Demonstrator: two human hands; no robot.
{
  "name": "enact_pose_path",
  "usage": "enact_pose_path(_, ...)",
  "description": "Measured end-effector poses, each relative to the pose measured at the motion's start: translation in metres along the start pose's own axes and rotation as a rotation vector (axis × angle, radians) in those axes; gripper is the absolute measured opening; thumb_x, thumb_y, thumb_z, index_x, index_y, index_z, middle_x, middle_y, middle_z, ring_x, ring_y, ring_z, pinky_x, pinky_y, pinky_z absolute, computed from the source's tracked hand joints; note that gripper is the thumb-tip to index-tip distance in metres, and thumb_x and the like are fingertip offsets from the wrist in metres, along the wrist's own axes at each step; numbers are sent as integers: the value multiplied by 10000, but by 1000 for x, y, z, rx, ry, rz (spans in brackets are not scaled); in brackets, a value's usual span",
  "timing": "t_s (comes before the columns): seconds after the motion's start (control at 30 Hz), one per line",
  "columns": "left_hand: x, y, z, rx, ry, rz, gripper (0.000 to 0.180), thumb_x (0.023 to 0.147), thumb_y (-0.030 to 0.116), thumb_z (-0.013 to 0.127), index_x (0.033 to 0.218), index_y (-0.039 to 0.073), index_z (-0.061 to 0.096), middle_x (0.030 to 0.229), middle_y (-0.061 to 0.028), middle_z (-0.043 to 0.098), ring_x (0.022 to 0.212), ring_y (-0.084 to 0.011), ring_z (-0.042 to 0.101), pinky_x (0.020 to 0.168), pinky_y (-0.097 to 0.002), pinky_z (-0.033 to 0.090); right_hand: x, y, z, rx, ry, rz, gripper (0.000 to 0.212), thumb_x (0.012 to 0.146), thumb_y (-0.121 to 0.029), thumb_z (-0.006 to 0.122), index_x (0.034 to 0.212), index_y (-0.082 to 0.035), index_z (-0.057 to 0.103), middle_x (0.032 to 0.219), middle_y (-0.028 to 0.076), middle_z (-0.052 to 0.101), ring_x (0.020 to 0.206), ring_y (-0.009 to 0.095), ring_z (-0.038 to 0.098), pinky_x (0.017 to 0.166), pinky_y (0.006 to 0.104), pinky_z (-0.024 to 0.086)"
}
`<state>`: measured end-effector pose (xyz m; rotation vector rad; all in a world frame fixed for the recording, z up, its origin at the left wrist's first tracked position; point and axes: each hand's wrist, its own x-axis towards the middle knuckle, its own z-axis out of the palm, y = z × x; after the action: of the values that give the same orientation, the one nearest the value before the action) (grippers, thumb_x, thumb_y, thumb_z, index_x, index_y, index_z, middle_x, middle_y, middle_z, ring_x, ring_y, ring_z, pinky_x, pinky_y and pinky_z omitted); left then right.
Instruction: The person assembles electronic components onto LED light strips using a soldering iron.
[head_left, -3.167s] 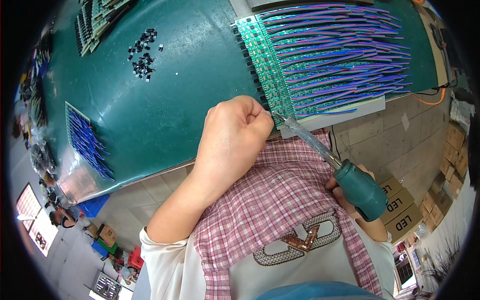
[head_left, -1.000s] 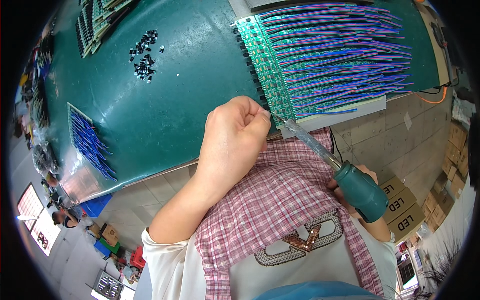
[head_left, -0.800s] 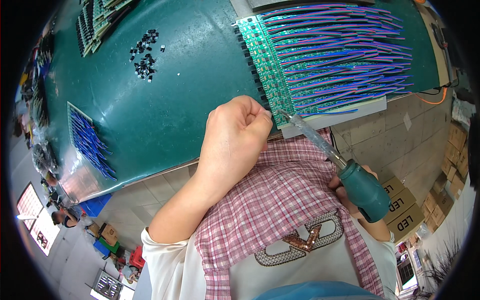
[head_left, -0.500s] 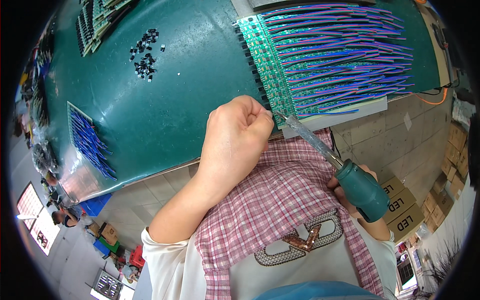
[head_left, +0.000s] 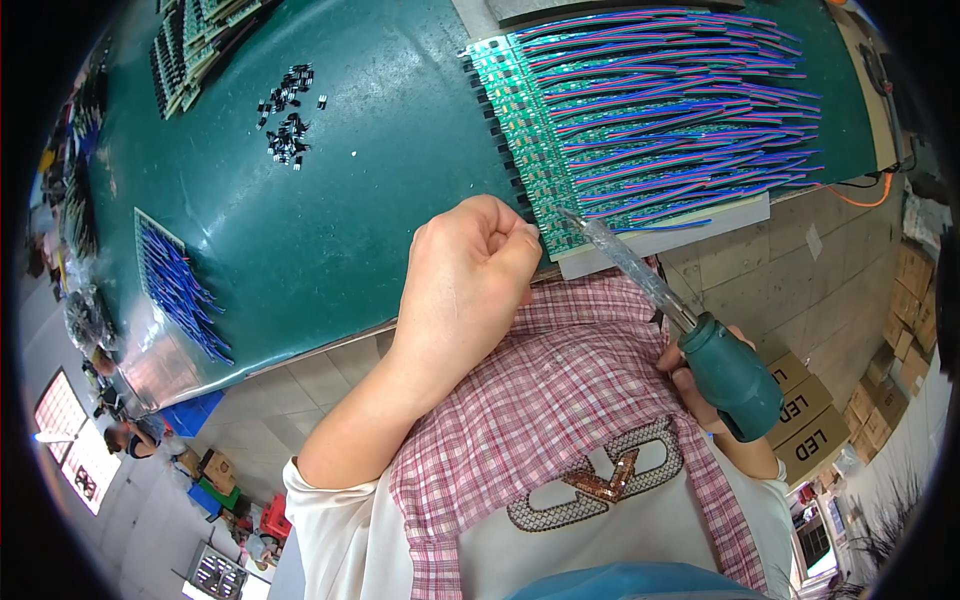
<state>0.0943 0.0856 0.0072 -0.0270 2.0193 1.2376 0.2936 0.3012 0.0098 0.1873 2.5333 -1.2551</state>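
Note:
My left hand (head_left: pixel 468 270) is closed in a pinch at the near left corner of a green circuit board panel (head_left: pixel 522 130). Whatever its fingertips hold is hidden. My right hand (head_left: pixel 690 385) is wrapped round a soldering iron (head_left: pixel 735 380) with a dark green handle, held low on the right. The iron's shaft, in a cloudy clear sleeve, slants up and left, its tip over the panel's near part, just right of my left fingertips. Small black connectors (head_left: pixel 505 150) line the panel's left edge. Blue, red and black wires (head_left: pixel 680 110) run rightward from the boards.
Loose black connectors (head_left: pixel 288 138) lie in a pile on the green tabletop (head_left: pixel 400 120). A smaller board with blue wires (head_left: pixel 180 285) rests at the left, and stacked boards (head_left: pixel 195 50) at the far left. Cardboard boxes (head_left: pixel 805 415) stand below the table's right side.
The soldering iron's tip has moved away from my left fingertips, up and slightly right over the panel. My left hand keeps nearly the same place and stays pinched.

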Motion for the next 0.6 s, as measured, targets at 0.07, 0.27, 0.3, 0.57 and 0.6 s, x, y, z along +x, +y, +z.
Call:
enact_pose_path(0.07,-1,0,0,-3,-1,-10,190,899,101,592,800,-55,636,589,-88,621,527,-135,605,509,-311,457,4,4,-3,155,139,-30,254,876,-162,713,1060,-44,585,846,113,671,703,159,627,633,275,505)
enact_pose_path(0.27,0,5,1,-21,-18,-2,188,897,103,587,799,-53,627,581,-63,605,516,-103,564,501,-289,435,42,17,-67,513,634,-143,288,920,-117,647,1176,-14,566,889,101,654,647,97,555,570,239,456)
enact_pose_path(0.3,0,6,1,-29,-20,2,187,897,102,587,800,-54,627,581,-63,605,517,-102,564,502,-288,436,57,20,-83,478,767,-148,261,914,-108,651,1137,-14,555,865,114,655,592,93,518,535,221,426)
enact_pose_path(0.57,-1,0,2,-70,-16,-7,157,917,92,586,830,-35,619,596,-22,581,492,-74,519,469,-245,377,169,36,-170,262,831,27,263,903,-140,694,1117,9,661,813,32,664,625,65,518,558,206,364)
enact_pose_path(0.6,0,0,1,-42,-10,14,163,924,97,591,831,-34,615,599,-16,578,495,-73,520,470,-246,380,161,33,-165,289,871,70,303,899,-147,702,1150,16,655,829,39,664,627,62,518,557,205,365)
